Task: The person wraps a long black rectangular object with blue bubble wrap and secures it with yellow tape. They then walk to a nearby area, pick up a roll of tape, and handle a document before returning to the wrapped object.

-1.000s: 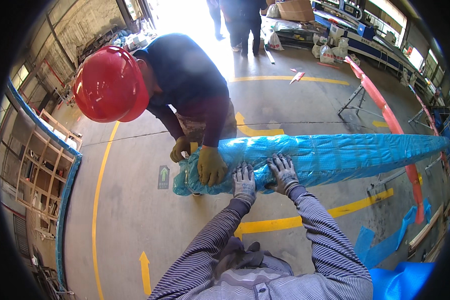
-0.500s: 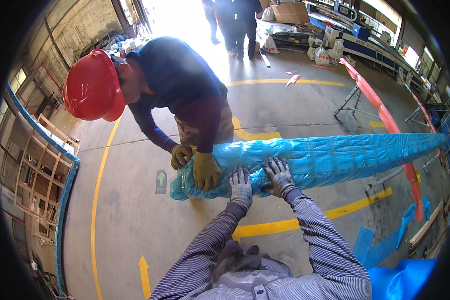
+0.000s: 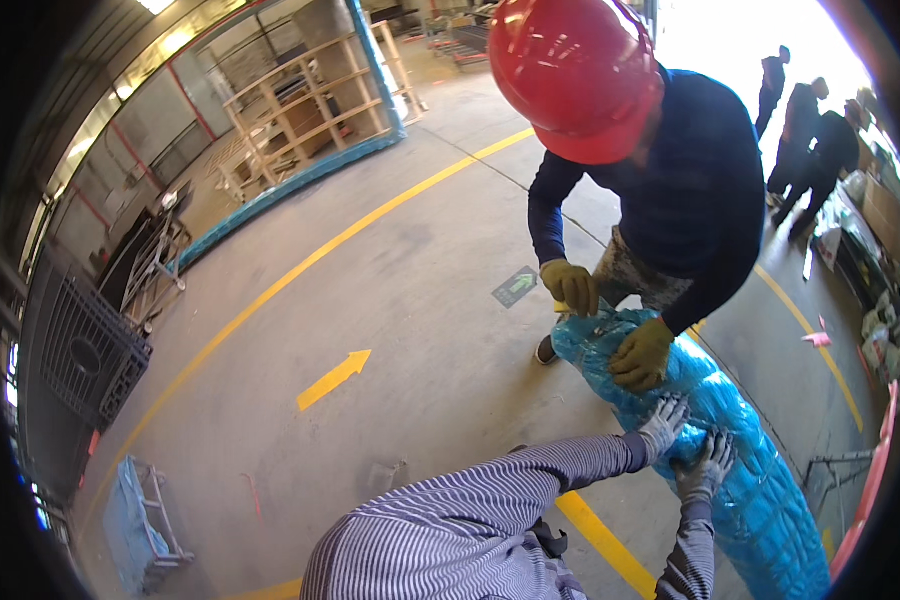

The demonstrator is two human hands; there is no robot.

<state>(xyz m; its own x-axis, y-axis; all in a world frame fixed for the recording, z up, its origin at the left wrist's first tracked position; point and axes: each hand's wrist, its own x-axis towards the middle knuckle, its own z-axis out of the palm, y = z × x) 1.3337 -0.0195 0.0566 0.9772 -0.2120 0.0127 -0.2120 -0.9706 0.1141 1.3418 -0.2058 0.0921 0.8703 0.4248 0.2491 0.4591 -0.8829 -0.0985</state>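
Note:
A long bundle wrapped in shiny blue plastic film [image 3: 755, 500] runs from the middle right down to the lower right. My left hand [image 3: 664, 426], in a grey glove, lies on its near side close to the end, fingers stretched out. Slightly nearer, my right hand [image 3: 707, 466] rests flat on the wrap, fingers apart. Across from me, a person in a red helmet [image 3: 575, 75] bends over the bundle's end. One of their olive gloves [image 3: 642, 357] presses on the film; the other [image 3: 570, 286] is at the tip, beside a small yellow bit I cannot make out.
Yellow lines and an arrow [image 3: 334, 379] mark the grey floor. A wooden lattice frame [image 3: 305, 105] stands at the back left; a small trestle with blue covering [image 3: 140, 525] is at lower left. Several people [image 3: 820, 140] stand by the bright doorway. A pink-wrapped bar [image 3: 873, 480] lies at right.
My view has swung left, so the bundle and the other person now appear further right. Both my hands stay on the wrap. The other person's one hand has shifted to the bundle's tip.

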